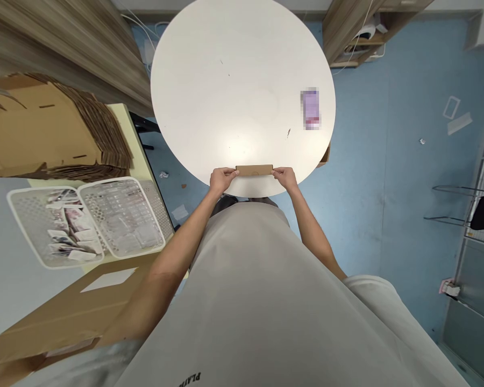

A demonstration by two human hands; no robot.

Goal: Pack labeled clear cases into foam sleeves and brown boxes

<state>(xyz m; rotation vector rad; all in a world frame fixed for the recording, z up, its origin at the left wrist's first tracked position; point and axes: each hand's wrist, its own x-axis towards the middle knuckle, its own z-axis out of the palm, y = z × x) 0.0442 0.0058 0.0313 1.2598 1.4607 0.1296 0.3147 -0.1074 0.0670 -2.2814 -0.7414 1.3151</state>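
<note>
A small brown cardboard box (254, 170) is held level at the near edge of the round white table (242, 64). My left hand (222, 179) pinches its left end between thumb and fingers. At the opposite end, my right hand (285, 177) grips the box the same way. The long side of the box faces me, and its flap edge with a small rounded notch shows. Whether the box rests on the tabletop or hangs just above it, I cannot tell. On the right of the table lies a blurred purple rectangular item (311, 108).
To my left, a side table bears a stack of flattened cardboard boxes (44, 129), a white basket of packets (56, 228) and another of clear plastic pieces (123, 217). A large carton (84, 301) stands nearer. Wooden shelving (347, 32) is at the far right.
</note>
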